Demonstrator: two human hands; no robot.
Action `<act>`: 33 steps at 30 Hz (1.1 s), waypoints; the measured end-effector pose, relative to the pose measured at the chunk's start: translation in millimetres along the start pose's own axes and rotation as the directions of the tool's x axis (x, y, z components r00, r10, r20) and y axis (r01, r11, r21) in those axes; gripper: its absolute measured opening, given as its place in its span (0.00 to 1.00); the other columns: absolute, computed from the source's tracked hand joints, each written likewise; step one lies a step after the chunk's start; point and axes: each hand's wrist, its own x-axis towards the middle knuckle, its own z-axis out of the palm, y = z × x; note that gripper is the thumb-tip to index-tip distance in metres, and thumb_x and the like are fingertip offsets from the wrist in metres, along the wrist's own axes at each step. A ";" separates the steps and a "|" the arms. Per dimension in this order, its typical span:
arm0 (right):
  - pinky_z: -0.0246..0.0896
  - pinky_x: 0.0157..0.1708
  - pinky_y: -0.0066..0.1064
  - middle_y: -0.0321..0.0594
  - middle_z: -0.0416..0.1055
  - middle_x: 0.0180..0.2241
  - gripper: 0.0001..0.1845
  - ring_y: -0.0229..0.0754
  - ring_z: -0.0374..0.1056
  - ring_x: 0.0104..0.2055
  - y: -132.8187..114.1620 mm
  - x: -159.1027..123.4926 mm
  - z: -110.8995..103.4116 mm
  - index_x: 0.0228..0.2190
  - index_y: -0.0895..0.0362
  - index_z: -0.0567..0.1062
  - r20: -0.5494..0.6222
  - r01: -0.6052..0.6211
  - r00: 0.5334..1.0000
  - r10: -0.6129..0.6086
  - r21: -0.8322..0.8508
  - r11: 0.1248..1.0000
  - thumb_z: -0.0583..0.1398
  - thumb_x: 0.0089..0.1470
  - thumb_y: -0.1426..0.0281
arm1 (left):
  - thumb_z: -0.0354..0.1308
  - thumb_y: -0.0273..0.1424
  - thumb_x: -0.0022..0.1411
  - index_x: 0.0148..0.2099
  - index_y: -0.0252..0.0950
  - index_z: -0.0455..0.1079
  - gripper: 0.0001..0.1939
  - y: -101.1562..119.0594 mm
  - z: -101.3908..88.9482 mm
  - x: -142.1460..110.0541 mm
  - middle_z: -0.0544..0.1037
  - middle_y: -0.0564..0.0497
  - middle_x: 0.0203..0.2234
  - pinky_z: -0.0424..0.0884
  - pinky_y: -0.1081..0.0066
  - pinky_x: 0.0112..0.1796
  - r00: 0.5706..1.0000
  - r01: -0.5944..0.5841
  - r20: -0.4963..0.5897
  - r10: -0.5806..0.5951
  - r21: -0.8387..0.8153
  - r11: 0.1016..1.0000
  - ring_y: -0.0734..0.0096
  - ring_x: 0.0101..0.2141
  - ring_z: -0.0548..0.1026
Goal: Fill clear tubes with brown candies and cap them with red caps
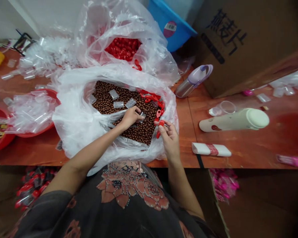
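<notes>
A white plastic bag (72,109) lies open before me, filled with small round brown balls (134,132). Several small clear containers (118,104) rest on the balls, and red plastic caps (152,97) are heaped at the bag's right side. My left hand (132,117) is over the balls, its fingers closed around a small clear container (141,116). At the bag's right edge my right hand (169,136) pinches a red cap (161,123) between thumb and fingers. The two hands are apart.
Behind stands another bag of red caps (123,49). Red bowls (52,94) and loose clear containers (49,53) are at left. A purple-lidded bottle (192,81), a pale green bottle (233,119), a white roll (211,149) and a cardboard box (238,72) are at right.
</notes>
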 end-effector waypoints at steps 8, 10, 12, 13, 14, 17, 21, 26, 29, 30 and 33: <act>0.70 0.47 0.39 0.42 0.75 0.45 0.21 0.43 0.72 0.45 5.8 -0.2 -4.5 0.48 0.53 0.73 -0.091 0.016 0.996 -0.024 -0.091 0.996 0.64 0.55 0.58 | 0.71 0.28 0.47 0.40 0.36 0.61 0.23 -19.4 17.9 9.6 0.76 0.56 0.23 0.70 0.75 0.29 0.994 -0.101 -0.059 0.091 -0.207 0.973 0.74 0.24 0.75; 0.69 0.49 0.40 0.42 0.75 0.45 0.21 0.44 0.72 0.46 5.5 -0.7 -3.5 0.48 0.53 0.73 -0.094 0.021 0.995 -0.029 -0.085 0.996 0.64 0.55 0.58 | 0.72 0.29 0.45 0.40 0.37 0.61 0.25 -22.7 19.1 10.8 0.76 0.56 0.25 0.71 0.74 0.31 0.993 -0.110 -0.067 0.096 -0.237 0.965 0.74 0.26 0.75; 0.67 0.51 0.40 0.42 0.75 0.45 0.20 0.44 0.71 0.48 4.4 -1.2 -2.0 0.48 0.53 0.74 -0.099 0.027 0.995 -0.035 -0.075 0.997 0.64 0.55 0.59 | 0.72 0.28 0.43 0.40 0.37 0.61 0.25 -23.6 18.6 10.6 0.75 0.56 0.27 0.71 0.73 0.34 0.991 -0.127 -0.086 0.107 -0.268 0.955 0.74 0.28 0.75; 0.67 0.51 0.40 0.42 0.75 0.45 0.20 0.44 0.71 0.48 3.5 -1.4 -1.2 0.48 0.53 0.74 -0.098 0.029 0.994 -0.036 -0.070 0.997 0.64 0.55 0.60 | 0.72 0.27 0.43 0.40 0.36 0.62 0.25 -23.1 17.8 9.8 0.75 0.56 0.28 0.71 0.73 0.35 0.988 -0.142 -0.095 0.120 -0.282 0.949 0.74 0.30 0.75; 0.67 0.51 0.40 0.42 0.76 0.46 0.20 0.44 0.71 0.48 2.5 -1.4 -0.2 0.48 0.53 0.74 -0.094 0.030 0.995 -0.036 -0.065 0.997 0.64 0.55 0.60 | 0.72 0.26 0.42 0.40 0.36 0.62 0.25 -22.0 16.8 8.5 0.75 0.56 0.29 0.71 0.73 0.37 0.986 -0.159 -0.103 0.134 -0.297 0.942 0.75 0.31 0.75; 0.67 0.52 0.41 0.42 0.76 0.47 0.20 0.44 0.72 0.48 -0.8 0.1 2.9 0.48 0.53 0.74 -0.061 0.030 0.998 -0.033 -0.043 0.999 0.64 0.55 0.61 | 0.71 0.24 0.42 0.41 0.36 0.63 0.25 -14.7 12.0 0.2 0.75 0.55 0.31 0.70 0.73 0.40 0.981 -0.187 -0.104 0.161 -0.334 0.924 0.76 0.33 0.75; 0.67 0.52 0.41 0.41 0.77 0.47 0.20 0.43 0.72 0.48 -6.8 5.7 6.7 0.49 0.51 0.75 -0.021 0.045 0.999 -0.046 -0.022 0.999 0.65 0.55 0.61 | 0.71 0.25 0.43 0.44 0.35 0.67 0.25 -0.4 0.7 -22.6 0.76 0.54 0.32 0.71 0.71 0.42 0.978 -0.210 -0.074 0.196 -0.362 0.908 0.74 0.35 0.75; 0.68 0.53 0.40 0.39 0.77 0.47 0.19 0.42 0.73 0.49 -20.0 14.7 13.0 0.48 0.49 0.76 0.014 0.107 0.994 -0.107 -0.010 0.994 0.65 0.54 0.62 | 0.72 0.32 0.46 0.47 0.34 0.75 0.23 11.7 -20.3 -59.8 0.80 0.48 0.41 0.73 0.66 0.45 0.969 -0.227 -0.002 0.248 -0.407 0.885 0.67 0.40 0.77; 0.66 0.56 0.43 0.38 0.78 0.47 0.17 0.43 0.73 0.50 -30.8 19.0 20.9 0.47 0.48 0.77 0.074 0.143 0.987 -0.141 -0.020 0.990 0.65 0.55 0.62 | 0.73 0.34 0.46 0.47 0.34 0.77 0.24 14.2 -31.9 -76.5 0.81 0.46 0.43 0.74 0.63 0.45 0.964 -0.246 -0.012 0.264 -0.402 0.882 0.63 0.41 0.78; 0.65 0.57 0.44 0.38 0.78 0.48 0.17 0.43 0.73 0.51 -34.6 20.2 24.2 0.48 0.47 0.77 0.095 0.160 0.983 -0.156 -0.032 0.987 0.65 0.55 0.62 | 0.73 0.34 0.46 0.47 0.34 0.77 0.24 14.3 -35.0 -80.4 0.81 0.45 0.44 0.74 0.62 0.46 0.964 -0.249 -0.010 0.267 -0.400 0.882 0.62 0.42 0.78; 0.62 0.60 0.47 0.38 0.77 0.49 0.17 0.44 0.72 0.53 -45.8 22.6 34.8 0.49 0.46 0.77 0.171 0.233 0.961 -0.215 -0.088 0.969 0.64 0.57 0.62 | 0.73 0.33 0.46 0.47 0.34 0.78 0.24 12.9 -41.6 -88.5 0.82 0.45 0.44 0.74 0.61 0.48 0.965 -0.235 0.007 0.262 -0.419 0.877 0.63 0.43 0.79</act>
